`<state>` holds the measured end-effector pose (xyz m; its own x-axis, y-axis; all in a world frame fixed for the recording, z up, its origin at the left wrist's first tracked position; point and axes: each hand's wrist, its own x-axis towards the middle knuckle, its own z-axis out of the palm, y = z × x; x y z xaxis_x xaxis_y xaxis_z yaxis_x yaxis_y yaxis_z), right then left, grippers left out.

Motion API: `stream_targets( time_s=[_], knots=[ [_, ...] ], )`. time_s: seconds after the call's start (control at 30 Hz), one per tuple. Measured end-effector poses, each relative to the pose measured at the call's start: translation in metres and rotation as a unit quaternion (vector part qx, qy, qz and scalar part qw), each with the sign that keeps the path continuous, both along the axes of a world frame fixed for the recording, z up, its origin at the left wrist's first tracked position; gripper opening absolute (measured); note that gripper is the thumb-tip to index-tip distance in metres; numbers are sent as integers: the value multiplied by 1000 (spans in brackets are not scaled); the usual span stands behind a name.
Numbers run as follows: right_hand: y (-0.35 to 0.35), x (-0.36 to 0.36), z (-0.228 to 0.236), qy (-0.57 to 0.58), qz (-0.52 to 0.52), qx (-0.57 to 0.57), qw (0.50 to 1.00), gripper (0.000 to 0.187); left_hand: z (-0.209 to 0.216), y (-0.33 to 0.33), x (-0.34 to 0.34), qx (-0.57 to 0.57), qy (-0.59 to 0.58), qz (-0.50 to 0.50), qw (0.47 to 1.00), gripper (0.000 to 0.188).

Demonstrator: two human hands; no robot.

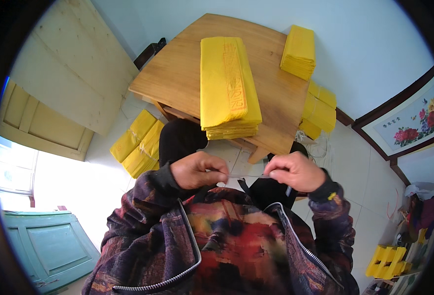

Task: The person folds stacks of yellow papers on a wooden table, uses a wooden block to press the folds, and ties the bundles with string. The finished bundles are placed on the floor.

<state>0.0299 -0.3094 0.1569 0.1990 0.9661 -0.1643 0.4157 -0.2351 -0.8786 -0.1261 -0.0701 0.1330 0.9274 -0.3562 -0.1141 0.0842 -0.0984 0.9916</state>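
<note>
Between my two hands a thin pale string (246,176) is drawn out nearly level in front of my lap. My left hand (200,169) is closed, its thumb and forefinger pinching one end. The other end is pinched in my right hand (295,171), also closed. Just beyond my hands, a thick stack of folded yellow paper (217,83) with red printing on its top sheet lies on the wooden table (177,69). The near end of that stack overhangs the table's front edge above my knees.
Another yellow paper stack (299,49) sits at the table's right corner. Tied yellow bundles (140,140) lie on the floor at left, and more bundles (319,108) at right. A framed flower picture (409,118) leans by the right wall. A teal door panel (49,246) is at lower left.
</note>
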Motion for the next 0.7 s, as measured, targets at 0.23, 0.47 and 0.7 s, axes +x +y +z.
stream_targets(
  time_s=[0.23,0.47,0.7],
  knots=[
    [4,-17,-75,18,-51,-46,997,12,-63,54,-57,130,18,133,982,11],
    [-12,16,-107,-166,-185,-46,968,15,-91,96,-82,295,-6,302,907,7],
    [-24,38,-138,-301,-280,-80,908,16,-130,74,-62,389,-104,333,853,10]
  ],
)
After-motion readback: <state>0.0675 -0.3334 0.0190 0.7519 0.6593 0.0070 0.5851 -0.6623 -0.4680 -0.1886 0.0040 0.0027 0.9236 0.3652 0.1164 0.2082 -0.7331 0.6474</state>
